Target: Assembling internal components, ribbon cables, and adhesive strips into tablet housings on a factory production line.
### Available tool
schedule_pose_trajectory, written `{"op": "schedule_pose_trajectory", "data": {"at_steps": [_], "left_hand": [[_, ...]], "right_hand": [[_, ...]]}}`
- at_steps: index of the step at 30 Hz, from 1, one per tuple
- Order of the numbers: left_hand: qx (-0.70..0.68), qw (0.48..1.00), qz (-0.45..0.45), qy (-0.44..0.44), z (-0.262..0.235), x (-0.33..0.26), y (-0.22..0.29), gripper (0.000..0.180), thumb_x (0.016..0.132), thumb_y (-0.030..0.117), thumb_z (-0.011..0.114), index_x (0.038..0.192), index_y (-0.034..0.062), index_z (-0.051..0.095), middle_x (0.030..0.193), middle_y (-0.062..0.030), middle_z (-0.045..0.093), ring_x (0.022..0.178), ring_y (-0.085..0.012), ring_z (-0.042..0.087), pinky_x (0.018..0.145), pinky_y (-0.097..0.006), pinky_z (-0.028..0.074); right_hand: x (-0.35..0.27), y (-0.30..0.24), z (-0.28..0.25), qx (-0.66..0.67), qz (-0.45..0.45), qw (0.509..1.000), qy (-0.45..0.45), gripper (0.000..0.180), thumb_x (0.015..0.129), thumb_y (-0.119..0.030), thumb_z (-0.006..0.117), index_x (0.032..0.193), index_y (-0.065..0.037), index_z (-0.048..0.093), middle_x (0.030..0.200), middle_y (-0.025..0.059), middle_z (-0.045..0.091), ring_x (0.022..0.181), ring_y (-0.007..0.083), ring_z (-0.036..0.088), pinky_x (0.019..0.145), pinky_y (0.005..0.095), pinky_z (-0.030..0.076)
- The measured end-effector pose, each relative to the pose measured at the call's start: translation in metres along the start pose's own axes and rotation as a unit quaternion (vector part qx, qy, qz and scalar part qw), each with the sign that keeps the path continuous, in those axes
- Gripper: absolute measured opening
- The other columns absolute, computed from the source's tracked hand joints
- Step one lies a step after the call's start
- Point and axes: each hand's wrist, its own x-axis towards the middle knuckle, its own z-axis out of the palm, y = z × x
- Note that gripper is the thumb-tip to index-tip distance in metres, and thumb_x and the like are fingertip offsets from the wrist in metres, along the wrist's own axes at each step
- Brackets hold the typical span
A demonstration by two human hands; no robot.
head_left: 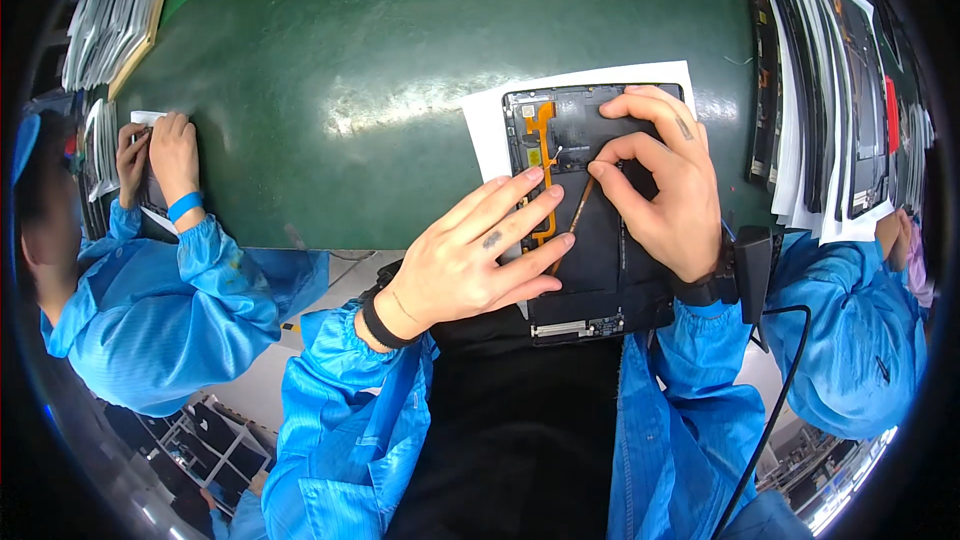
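An opened tablet (600,290) with a black inside lies on a white sheet (486,135), its lower end reaching past the table edge. Along its left side runs an orange flex cable (546,124). A thin brown flex strip (581,202) crosses the middle at a slant. Thumb and forefinger of my right hand (672,202) pinch the strip's upper end, while the other fingers bend over the tablet's upper right. My left hand (462,265) lies with fingers spread across the tablet's left side, fingertips at the orange cable and by the strip's lower part.
The green table (330,50) stretches ahead. Upright tablet panels with white sheets (815,100) stand at the right; more stacked sheets (118,15) are at the far left. A co-worker's hands (172,155) work at the left, and another person's blue sleeve (840,330) is close at the right.
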Motion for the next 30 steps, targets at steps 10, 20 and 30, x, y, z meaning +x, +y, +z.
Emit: {"op": "schedule_pose_trajectory", "data": {"at_steps": [10, 20, 30], "left_hand": [[-0.007, 1.0, -0.012, -0.007, 0.0, 0.003, 0.0, 0.049, 0.08, 0.037, 0.087, 0.125, 0.0194, 0.08, 0.145, -0.013, 0.065, 0.135, -0.0368, 0.062, 0.109, -0.048, 0.056], [-0.014, 0.999, -0.009, -0.027, -0.007, 0.011, -0.004, 0.056, 0.08, 0.034, 0.087, 0.132, 0.0194, 0.076, 0.15, -0.0185, 0.058, 0.128, -0.037, 0.065, 0.105, -0.046, 0.057], [-0.015, 0.999, -0.02, -0.036, -0.007, 0.018, -0.005, 0.062, 0.079, 0.033, 0.087, 0.137, 0.0193, 0.073, 0.153, -0.0222, 0.054, 0.118, -0.0363, 0.066, 0.1, -0.044, 0.056]], "right_hand": [[0.002, -0.001, 0.003, -0.011, -0.014, 1.0, 0.02, 0.011, 0.081, -0.009, 0.083, 0.085, -0.008, 0.073, 0.126, 0.0039, 0.07, 0.131, 0.029, 0.061, 0.102, 0.0427, 0.044], [0.002, -0.001, 0.004, -0.01, -0.01, 1.0, 0.02, 0.01, 0.081, -0.009, 0.082, 0.086, -0.009, 0.073, 0.127, 0.0036, 0.07, 0.131, 0.0285, 0.061, 0.101, 0.0422, 0.044], [0.002, 0.0, 0.004, -0.011, -0.006, 1.0, 0.018, 0.011, 0.08, -0.008, 0.082, 0.086, -0.009, 0.073, 0.126, 0.0041, 0.07, 0.13, 0.0285, 0.062, 0.1, 0.0422, 0.044]]}}
